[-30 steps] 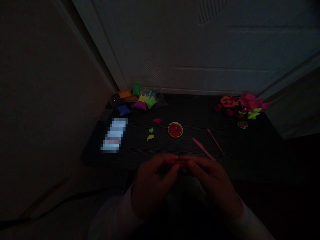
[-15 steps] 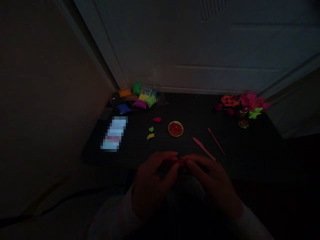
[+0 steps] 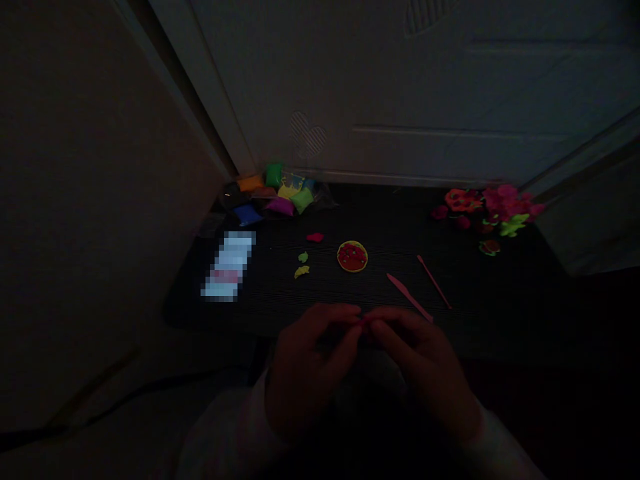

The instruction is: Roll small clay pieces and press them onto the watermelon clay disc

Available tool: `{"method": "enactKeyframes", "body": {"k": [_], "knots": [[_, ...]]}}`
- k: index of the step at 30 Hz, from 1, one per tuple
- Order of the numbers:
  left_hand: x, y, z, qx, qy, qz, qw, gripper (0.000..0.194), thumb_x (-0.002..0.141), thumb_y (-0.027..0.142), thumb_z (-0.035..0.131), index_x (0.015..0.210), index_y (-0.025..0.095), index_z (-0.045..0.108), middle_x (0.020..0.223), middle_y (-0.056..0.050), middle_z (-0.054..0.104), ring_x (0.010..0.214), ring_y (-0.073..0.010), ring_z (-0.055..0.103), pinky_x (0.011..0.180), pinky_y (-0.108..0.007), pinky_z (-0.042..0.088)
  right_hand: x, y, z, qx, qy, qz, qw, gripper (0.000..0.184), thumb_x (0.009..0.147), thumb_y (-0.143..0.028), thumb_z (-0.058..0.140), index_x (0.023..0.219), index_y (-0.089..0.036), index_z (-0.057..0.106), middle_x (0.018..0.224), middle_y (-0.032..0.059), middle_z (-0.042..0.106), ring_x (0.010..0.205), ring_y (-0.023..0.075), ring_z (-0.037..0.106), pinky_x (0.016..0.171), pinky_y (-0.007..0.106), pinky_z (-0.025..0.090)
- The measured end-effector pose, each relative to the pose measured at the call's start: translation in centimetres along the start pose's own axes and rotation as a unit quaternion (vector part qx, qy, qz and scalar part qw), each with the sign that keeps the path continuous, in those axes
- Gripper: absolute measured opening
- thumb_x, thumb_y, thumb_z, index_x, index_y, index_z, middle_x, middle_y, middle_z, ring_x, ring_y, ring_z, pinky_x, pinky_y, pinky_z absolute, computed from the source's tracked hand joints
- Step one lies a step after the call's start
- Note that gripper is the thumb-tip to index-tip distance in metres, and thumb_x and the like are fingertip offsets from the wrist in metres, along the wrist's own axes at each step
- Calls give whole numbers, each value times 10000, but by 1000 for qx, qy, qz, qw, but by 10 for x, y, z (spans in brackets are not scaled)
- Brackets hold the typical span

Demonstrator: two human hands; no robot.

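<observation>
A small piece of pink-red modelling clay (image 3: 366, 321) is pinched between the fingertips of both hands, just over the table's front edge. My left hand (image 3: 313, 363) and my right hand (image 3: 423, 363) are closed on it from either side, so most of it is hidden. Beyond them lies a round yellow-rimmed clay disc (image 3: 353, 257) with red filling and small bits on top. Left of the disc are a red clay lump (image 3: 315, 237), a small green clay piece (image 3: 303, 257) and a yellow clay piece (image 3: 301, 271). A pink plastic knife (image 3: 409, 297) rests near my right hand.
A thin pink stick tool (image 3: 434, 282) lies right of the knife. Several coloured clay packets (image 3: 280, 206) sit at the back left, above a lit, blurred phone (image 3: 229, 267). Bright clay shapes (image 3: 503, 203) are heaped at the back right of the dark table (image 3: 350, 293).
Both hands stay closed on the pink-red clay; their fingertips have come slightly closer together. The view has shifted a little. The things on the table lie as before.
</observation>
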State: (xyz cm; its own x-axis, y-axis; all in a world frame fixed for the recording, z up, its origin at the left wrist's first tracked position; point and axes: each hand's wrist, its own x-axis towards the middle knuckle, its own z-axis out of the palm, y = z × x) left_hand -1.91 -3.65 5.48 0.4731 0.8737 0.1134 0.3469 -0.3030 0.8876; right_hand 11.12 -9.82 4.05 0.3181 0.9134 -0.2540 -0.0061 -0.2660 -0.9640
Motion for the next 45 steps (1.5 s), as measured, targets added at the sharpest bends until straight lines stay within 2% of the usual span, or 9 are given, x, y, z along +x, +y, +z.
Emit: {"method": "enactKeyframes", "body": {"k": [5,9,17,22,25,29,34,40,45], "knots": [[0,0,0,-6,-2,-1,1000,186,692,135,571,863,207,591,755,21,648,670,-93,607,620,-180,498,0,4,2,44,-7,0,999,147,730,-322,570,838,-236,619,783,-14,649,734,118,586,652,218,465],[-1,-1,-1,-17,-10,0,1000,198,700,129,565,876,215,585,764,29,645,685,-87,607,634,-174,493,1,5,1,34,-16,-2,999,187,754,-325,540,898,-244,627,786,-9,656,742,119,586,669,226,463],[-1,1,-1,-20,-2,6,1000,203,685,115,573,865,208,584,754,28,644,672,-85,604,626,-168,496,3,3,2,22,-11,-5,1000,195,741,-353,545,823,-201,634,735,12,645,694,129,586,624,233,473],[-1,3,-1,-16,0,13,1000,198,691,124,572,866,216,582,754,27,645,671,-91,605,619,-179,501,1,2,4,60,-4,8,998,146,706,-335,588,777,-212,617,729,-2,643,690,123,587,620,223,476],[-1,3,-1,-10,-1,11,1000,191,696,126,568,863,217,581,750,27,647,665,-95,606,615,-188,502,-1,3,3,73,-2,2,997,174,700,-331,596,831,-218,623,762,8,649,699,134,597,614,233,485],[-3,3,-3,10,6,25,1000,181,700,118,562,857,207,572,762,24,646,683,-95,605,632,-189,500,-2,4,-1,33,-14,-30,999,209,745,-315,552,931,-254,626,827,11,657,740,137,603,646,242,489],[-4,5,-4,48,18,63,997,181,710,123,552,870,207,563,782,3,642,714,-114,603,655,-219,503,-3,0,-2,-28,-10,-82,996,187,756,-284,543,916,-275,639,850,7,652,795,150,593,693,265,486],[-6,6,-3,65,29,83,994,165,718,142,550,868,211,563,772,1,641,703,-115,603,645,-224,504,-4,-2,0,-49,5,-91,995,145,738,-281,560,848,-256,650,825,13,651,778,162,593,698,293,494],[-7,7,-3,72,41,81,993,180,704,136,564,866,213,573,771,12,647,705,-111,606,654,-212,499,-4,-1,1,-30,10,-86,996,101,718,-278,582,792,-249,643,784,3,648,743,147,592,668,265,491]]}}
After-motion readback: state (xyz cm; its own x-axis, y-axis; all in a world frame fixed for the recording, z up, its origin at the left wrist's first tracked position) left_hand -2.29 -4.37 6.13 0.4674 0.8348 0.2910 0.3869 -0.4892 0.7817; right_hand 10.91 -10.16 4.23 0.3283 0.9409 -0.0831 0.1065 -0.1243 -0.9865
